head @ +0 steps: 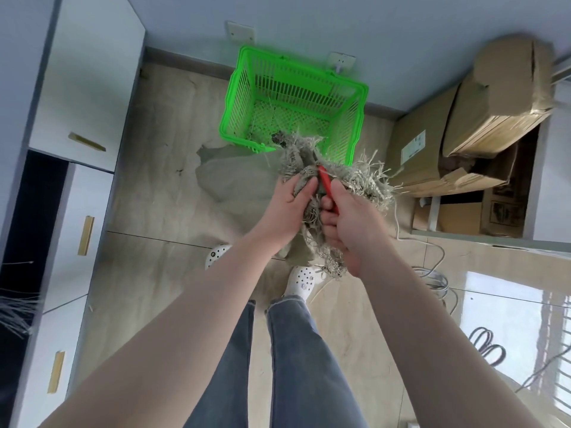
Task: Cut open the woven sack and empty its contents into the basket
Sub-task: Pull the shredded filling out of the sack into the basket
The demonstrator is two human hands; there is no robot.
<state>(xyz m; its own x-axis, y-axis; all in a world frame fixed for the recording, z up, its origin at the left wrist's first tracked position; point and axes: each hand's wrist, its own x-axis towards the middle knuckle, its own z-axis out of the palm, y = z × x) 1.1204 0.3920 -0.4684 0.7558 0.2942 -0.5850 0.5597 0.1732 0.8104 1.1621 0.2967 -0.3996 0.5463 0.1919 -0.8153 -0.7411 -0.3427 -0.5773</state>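
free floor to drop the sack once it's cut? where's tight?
Bare floor between the white cabinets and the green basket, and left of the feet. Crowded on the right: cardboard boxes and loose cables. Both hands, left and right, grip the frayed sack just before the basket.
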